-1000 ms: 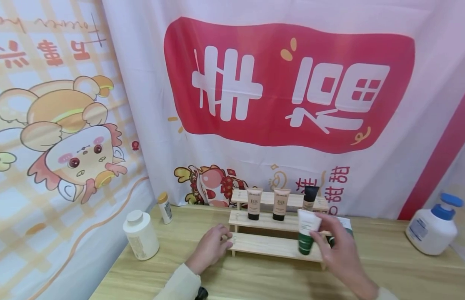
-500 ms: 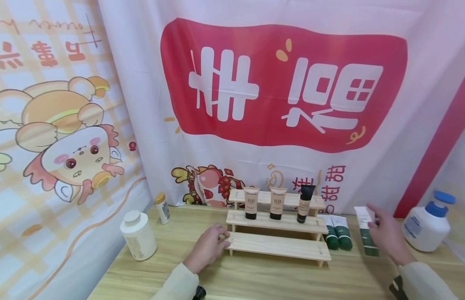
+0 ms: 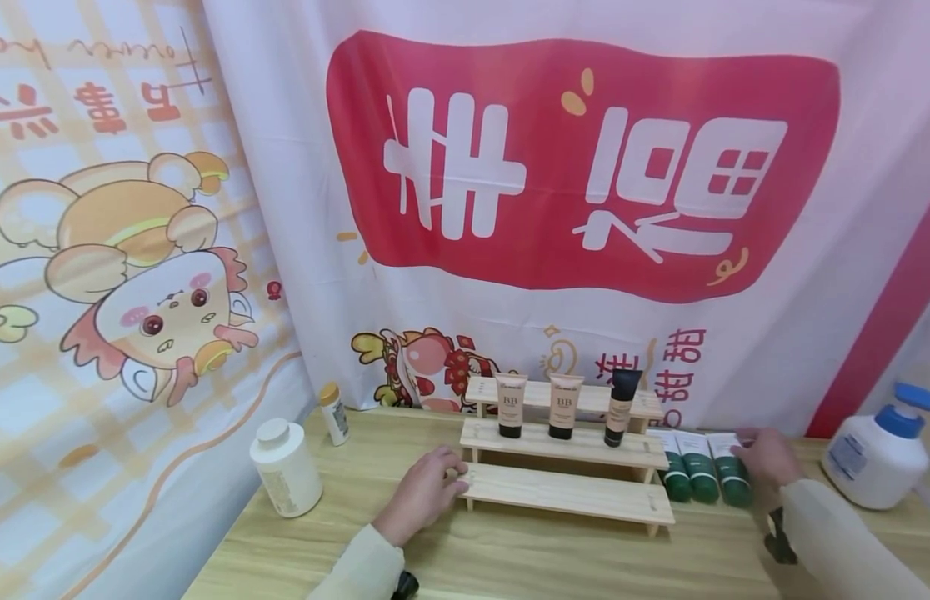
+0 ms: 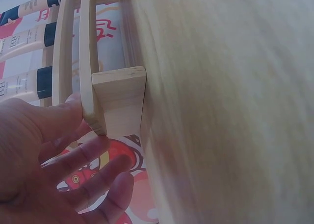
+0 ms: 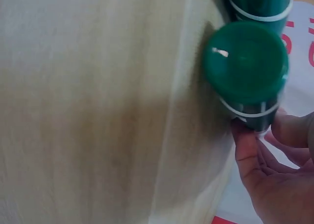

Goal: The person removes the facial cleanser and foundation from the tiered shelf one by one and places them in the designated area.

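Note:
My left hand (image 3: pixel 423 493) holds the left end of a three-step wooden display rack (image 3: pixel 570 495); in the left wrist view the thumb lies on the lowest shelf's end (image 4: pixel 89 94) and the fingers spread beneath. On the middle step stand two beige BB cream tubes (image 3: pixel 510 408) and a black-topped tube (image 3: pixel 619 410). To the right of the rack, my right hand (image 3: pixel 768 457) pinches a white and green squeeze tube (image 3: pixel 732 475) lying on the table. Two matching tubes (image 3: pixel 697 471) lie beside it. The right wrist view shows its round green cap (image 5: pixel 245 62) close up.
A white pump bottle with a blue top (image 3: pixel 877 454) stands at the far right. On the left are a white bottle (image 3: pixel 285 471) and a small yellow-capped bottle (image 3: pixel 333 415). A printed cloth (image 3: pixel 585 175) hangs behind the wooden table (image 3: pixel 540 558).
My right hand has carried the white and green tube from in front of the rack to the right, laying it alongside the two others. The left hand stays at the rack's end.

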A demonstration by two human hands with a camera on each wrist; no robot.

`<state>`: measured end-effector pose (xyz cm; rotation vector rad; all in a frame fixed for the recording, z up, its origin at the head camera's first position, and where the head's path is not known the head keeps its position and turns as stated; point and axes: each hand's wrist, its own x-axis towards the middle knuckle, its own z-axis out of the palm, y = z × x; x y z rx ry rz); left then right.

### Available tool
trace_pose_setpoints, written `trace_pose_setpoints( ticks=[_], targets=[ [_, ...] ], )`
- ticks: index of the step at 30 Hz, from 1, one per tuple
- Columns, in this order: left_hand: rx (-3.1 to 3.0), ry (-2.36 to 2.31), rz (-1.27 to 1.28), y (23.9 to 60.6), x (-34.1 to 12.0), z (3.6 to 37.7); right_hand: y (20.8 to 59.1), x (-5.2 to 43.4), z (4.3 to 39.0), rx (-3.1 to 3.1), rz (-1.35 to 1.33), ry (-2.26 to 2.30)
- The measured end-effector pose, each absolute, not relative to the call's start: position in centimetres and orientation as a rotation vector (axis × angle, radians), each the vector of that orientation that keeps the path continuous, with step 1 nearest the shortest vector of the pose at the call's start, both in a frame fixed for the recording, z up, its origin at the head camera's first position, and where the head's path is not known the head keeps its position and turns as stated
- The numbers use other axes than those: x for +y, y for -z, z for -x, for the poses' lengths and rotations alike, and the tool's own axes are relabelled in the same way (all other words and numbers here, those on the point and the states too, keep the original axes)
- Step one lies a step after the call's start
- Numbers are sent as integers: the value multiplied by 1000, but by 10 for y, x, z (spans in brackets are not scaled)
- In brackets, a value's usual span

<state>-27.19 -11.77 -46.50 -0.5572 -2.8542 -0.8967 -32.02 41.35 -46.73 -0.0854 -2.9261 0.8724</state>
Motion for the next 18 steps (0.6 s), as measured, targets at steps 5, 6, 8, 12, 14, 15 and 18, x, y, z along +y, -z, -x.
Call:
trace_pose_setpoints(
  ticks=[5, 6, 8, 12, 14, 15, 18],
  targets=[
    [-2846, 903, 564, 466, -117, 273, 476, 418, 322, -2899, 126, -893],
    [-2844, 903, 566, 466, -117, 273, 477, 419, 321, -2894, 141, -899],
    [-2847, 895, 561, 466, -117, 273, 476, 418, 318, -2881, 176, -908],
    [-2853, 878, 547, 466, -116, 274, 464, 401, 309, -2799, 195, -934],
    [-2856, 874, 542, 467, -116, 274, 452, 384, 303, -2743, 154, -935],
    [-2858, 874, 539, 468, -116, 274, 444, 374, 299, -2713, 123, -927],
    [-2864, 873, 535, 469, -117, 276, 419, 341, 287, -2593, -14, -896]
  ],
)
